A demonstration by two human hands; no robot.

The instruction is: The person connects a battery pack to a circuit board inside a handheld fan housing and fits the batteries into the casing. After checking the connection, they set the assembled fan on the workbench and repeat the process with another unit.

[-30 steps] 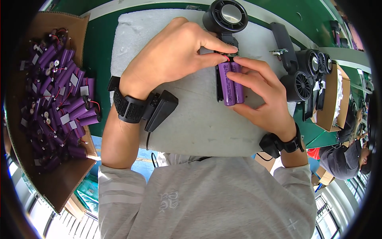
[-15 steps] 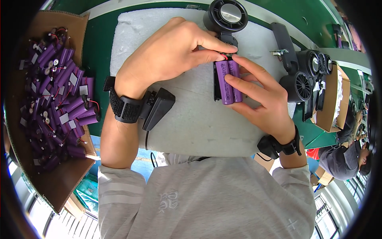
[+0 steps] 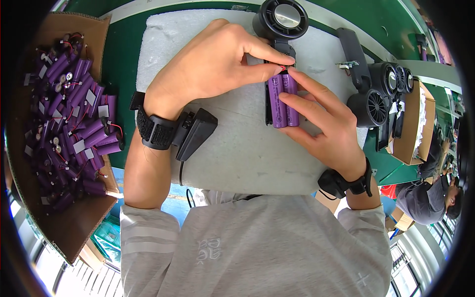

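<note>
A black handheld fan [image 3: 269,34] lies on the white foam pad [image 3: 227,153] with its handle shell open toward me. In the handle sits a purple battery pack [image 3: 278,106] of two cells side by side. My left hand [image 3: 210,64] pinches thumb and index finger at the pack's far end, on a red wire [image 3: 284,67]. A bit of circuit board shows there, mostly covered by the fingertips. From the right, my right hand [image 3: 329,116] grips the pack and handle, its fingers along the cells and its thumb near their lower end.
A cardboard box [image 3: 79,227] full of purple battery packs [image 3: 84,119] with wires stands at left. At right lie several black fans [image 3: 370,106], a grey handle shell [image 3: 354,57] and another cardboard box [image 3: 418,133]. Another person [image 3: 420,200] is at far right.
The battery pack has shifted slightly away from me, deeper along the handle. My left thumb has moved a little to the right over the wire. My right hand has shifted very slightly with the pack.
</note>
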